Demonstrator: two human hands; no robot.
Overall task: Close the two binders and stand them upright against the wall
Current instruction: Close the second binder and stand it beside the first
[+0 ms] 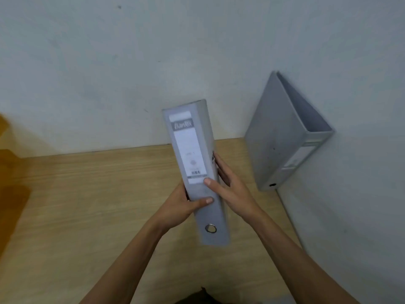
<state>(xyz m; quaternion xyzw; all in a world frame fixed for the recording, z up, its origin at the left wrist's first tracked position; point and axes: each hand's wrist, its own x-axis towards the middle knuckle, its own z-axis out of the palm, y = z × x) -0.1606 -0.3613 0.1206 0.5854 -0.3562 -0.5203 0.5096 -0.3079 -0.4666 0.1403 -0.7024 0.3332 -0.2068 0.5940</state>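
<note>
A closed grey binder (192,159) with a white spine label and a metal finger ring is held above the wooden table, spine facing me, tilted slightly left. My left hand (186,207) grips its lower left side, thumb across the spine. My right hand (228,183) clasps its right cover, thumb on the spine. A second grey binder (282,137) stands closed at the back right corner, upright against the right wall.
The wooden table (98,205) meets a pale wall (131,73) at the back and another wall (361,194) on the right. A brown blurred object (8,172) lies at the left edge.
</note>
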